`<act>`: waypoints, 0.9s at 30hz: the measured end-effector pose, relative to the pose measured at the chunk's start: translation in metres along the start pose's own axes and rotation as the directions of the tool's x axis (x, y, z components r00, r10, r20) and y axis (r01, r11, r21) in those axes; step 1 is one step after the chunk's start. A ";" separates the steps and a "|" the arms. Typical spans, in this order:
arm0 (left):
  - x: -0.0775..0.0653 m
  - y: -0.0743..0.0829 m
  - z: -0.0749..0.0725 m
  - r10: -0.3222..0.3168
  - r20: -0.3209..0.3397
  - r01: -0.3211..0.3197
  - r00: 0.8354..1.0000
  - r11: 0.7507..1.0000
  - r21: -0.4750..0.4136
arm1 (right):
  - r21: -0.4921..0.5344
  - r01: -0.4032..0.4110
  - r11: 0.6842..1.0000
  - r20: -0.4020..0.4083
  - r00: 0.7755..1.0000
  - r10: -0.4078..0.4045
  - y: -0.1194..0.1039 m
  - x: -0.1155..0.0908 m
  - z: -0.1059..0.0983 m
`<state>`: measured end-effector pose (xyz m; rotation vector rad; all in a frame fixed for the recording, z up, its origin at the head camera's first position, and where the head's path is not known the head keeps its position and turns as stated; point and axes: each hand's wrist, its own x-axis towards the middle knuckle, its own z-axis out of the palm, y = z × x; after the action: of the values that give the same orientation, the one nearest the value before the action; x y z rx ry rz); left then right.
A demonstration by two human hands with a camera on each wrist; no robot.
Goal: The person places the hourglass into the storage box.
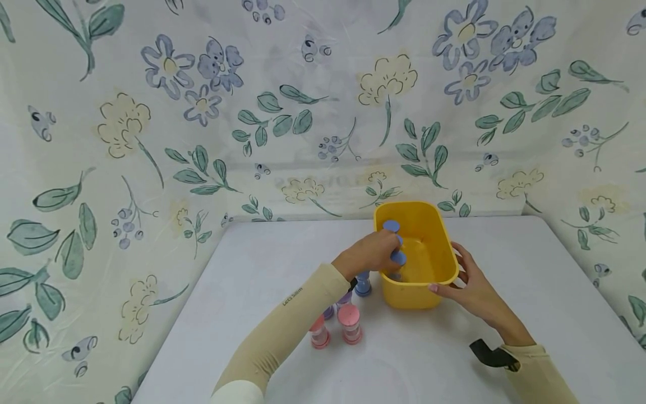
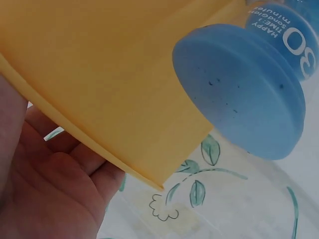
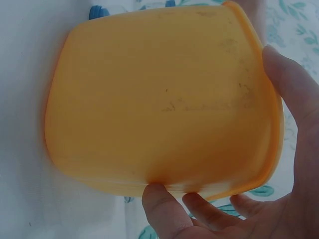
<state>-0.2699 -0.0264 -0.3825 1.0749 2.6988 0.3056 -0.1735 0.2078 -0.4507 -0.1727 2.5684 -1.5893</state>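
Note:
My left hand (image 1: 373, 251) reaches over the left rim of a yellow plastic bin (image 1: 419, 296), its fingers around a blue-capped sand timer (image 1: 398, 258) just inside. More blue caps (image 1: 391, 226) show beyond those fingers along the bin's left inner side. In the left wrist view the fingertips are hidden behind the bin wall (image 2: 99, 99). My right hand (image 1: 471, 286) grips the bin's right side, thumb on the rim and fingers (image 3: 167, 211) against the outer wall. Another blue sand timer (image 1: 363, 284) stands on the table just left of the bin, near my left wrist.
Two pink sand timers (image 1: 350, 324) stand in front of the left forearm. Purple sand timers (image 1: 345, 297) are partly hidden behind that arm. The white table (image 1: 272, 252) meets a floral cloth (image 1: 323, 140) at its back and sides.

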 end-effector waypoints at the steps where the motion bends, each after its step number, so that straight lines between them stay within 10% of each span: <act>1: 0.000 0.000 -0.001 -0.003 0.002 0.003 1.000 1.000 0.001 | 0.000 0.001 1.000 0.000 1.000 -0.001 0.000 0.000 0.000; 10: -0.005 -0.004 -0.011 0.037 -0.014 -0.037 0.999 0.998 -0.053 | 0.012 0.006 1.000 0.002 1.000 -0.006 0.000 0.002 0.000; 17: -0.024 -0.024 -0.041 0.118 -0.245 -0.148 0.962 0.983 -0.106 | 0.020 0.008 1.000 -0.010 1.000 -0.007 0.000 0.001 0.000; 27: -0.080 -0.059 -0.055 -0.022 -0.413 -0.075 0.910 0.973 -0.218 | 0.004 0.005 1.000 -0.010 1.000 -0.005 0.000 -0.001 0.002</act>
<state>-0.2668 -0.1302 -0.3361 1.0778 2.9055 0.9251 -0.1718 0.2068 -0.4515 -0.1720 2.5738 -1.6012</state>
